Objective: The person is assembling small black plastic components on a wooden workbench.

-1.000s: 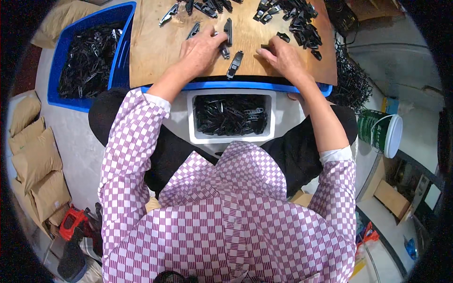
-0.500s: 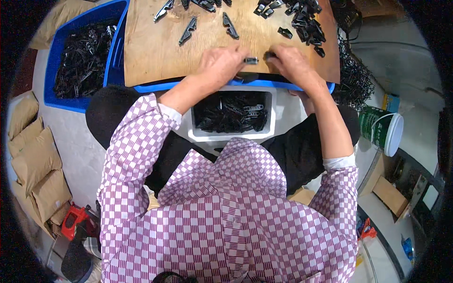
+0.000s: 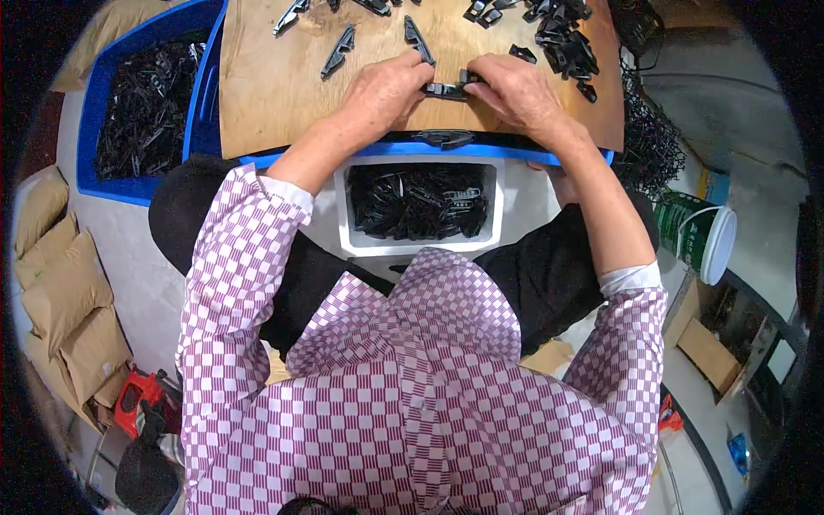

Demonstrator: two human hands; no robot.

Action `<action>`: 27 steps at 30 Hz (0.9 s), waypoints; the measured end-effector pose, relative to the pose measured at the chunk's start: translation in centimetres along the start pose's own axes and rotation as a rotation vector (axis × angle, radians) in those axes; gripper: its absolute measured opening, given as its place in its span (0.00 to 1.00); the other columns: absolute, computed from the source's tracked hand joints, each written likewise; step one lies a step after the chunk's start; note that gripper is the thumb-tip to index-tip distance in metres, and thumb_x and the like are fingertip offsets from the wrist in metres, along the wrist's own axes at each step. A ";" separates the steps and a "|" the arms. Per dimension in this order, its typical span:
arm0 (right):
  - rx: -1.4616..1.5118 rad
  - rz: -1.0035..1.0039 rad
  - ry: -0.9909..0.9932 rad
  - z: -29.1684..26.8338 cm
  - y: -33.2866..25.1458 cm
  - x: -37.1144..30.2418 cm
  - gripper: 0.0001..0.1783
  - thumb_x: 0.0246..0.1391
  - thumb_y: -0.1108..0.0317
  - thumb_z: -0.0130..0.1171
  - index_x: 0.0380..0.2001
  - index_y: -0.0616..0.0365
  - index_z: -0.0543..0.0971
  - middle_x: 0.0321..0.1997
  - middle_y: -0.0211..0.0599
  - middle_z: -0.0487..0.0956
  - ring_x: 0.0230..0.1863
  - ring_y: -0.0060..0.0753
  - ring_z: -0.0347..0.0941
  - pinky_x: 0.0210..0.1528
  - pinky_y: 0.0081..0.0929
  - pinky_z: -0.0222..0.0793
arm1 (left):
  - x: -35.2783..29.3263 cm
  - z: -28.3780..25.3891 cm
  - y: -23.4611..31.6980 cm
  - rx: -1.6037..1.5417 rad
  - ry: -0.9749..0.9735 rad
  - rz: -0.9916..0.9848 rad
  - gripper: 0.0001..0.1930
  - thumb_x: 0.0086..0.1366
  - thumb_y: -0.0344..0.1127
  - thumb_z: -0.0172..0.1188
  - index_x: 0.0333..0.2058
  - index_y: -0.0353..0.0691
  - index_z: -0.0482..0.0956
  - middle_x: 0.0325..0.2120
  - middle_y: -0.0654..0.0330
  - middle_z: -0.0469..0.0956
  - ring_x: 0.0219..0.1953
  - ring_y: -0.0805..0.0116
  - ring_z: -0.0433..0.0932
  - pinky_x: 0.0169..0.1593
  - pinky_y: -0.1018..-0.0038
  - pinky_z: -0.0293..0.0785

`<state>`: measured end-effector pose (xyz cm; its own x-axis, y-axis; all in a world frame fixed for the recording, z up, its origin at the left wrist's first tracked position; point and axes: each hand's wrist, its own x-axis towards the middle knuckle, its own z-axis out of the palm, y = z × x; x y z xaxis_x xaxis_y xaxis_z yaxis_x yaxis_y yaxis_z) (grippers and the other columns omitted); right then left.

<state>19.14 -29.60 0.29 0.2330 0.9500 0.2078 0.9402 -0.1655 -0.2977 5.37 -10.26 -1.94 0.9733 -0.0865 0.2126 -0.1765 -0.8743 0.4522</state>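
Observation:
Over the wooden board (image 3: 275,112), my left hand (image 3: 384,90) is closed on the left end of a slim black plastic part (image 3: 445,91). My right hand (image 3: 519,96) pinches a small black plastic piece (image 3: 469,78) at that part's right end; fingers hide how the two meet. Two more slim black parts, one on the left (image 3: 338,51) and one just beyond my left fingertips (image 3: 418,39), lie on the board. To the right is a heap of small black pieces (image 3: 568,53). Another slim black part (image 3: 444,137) shows at the board's near edge, above the white box.
Below the board's near edge stands a white box (image 3: 421,249) full of black parts. A blue bin (image 3: 88,146) on the left holds many more. Right of the board are a tangled black heap (image 3: 648,137) and a green bucket (image 3: 687,227). Brown sacks (image 3: 69,296) line the left.
Both hands have moved farther out over the board and closer together. The small piece in my right hand, apart before, now meets the slim part's end. The part at the near edge shows more clearly.

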 end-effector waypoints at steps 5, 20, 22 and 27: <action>-0.005 0.058 -0.211 -0.6 0.0 0.3 0.11 0.55 0.65 0.60 0.37 0.59 0.73 0.28 0.48 0.78 0.32 0.52 0.76 0.33 0.43 0.69 | 0.2 -0.2 0.3 -0.021 0.004 -0.037 0.07 0.57 0.29 0.61 0.34 0.37 0.75 0.34 0.53 0.74 0.39 0.50 0.77 0.41 0.61 0.76; 0.023 0.159 -0.316 -1.3 -1.7 0.4 0.10 0.56 0.66 0.59 0.34 0.59 0.70 0.25 0.49 0.78 0.30 0.53 0.76 0.29 0.41 0.69 | 0.6 -0.2 0.3 -0.099 -0.020 -0.054 0.08 0.54 0.28 0.64 0.32 0.36 0.74 0.33 0.54 0.74 0.38 0.51 0.78 0.40 0.61 0.76; 0.001 0.176 -0.343 -1.1 -1.8 0.3 0.10 0.56 0.66 0.59 0.34 0.59 0.70 0.25 0.50 0.78 0.30 0.53 0.76 0.29 0.41 0.69 | 0.2 -0.1 0.3 -0.101 -0.026 -0.064 0.08 0.54 0.28 0.64 0.32 0.36 0.75 0.33 0.54 0.74 0.38 0.52 0.78 0.40 0.61 0.76; 0.061 0.135 -0.279 -0.9 -1.6 0.3 0.10 0.56 0.65 0.58 0.33 0.60 0.70 0.25 0.50 0.77 0.30 0.54 0.76 0.29 0.43 0.69 | 0.6 -0.2 -0.3 -0.119 0.016 -0.026 0.08 0.54 0.28 0.64 0.32 0.36 0.75 0.33 0.55 0.75 0.38 0.52 0.78 0.40 0.61 0.76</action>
<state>17.89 -29.31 1.67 0.2697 0.9579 -0.0989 0.8866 -0.2871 -0.3626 5.97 -9.96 -1.74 0.9755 -0.0558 0.2128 -0.1681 -0.8129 0.5576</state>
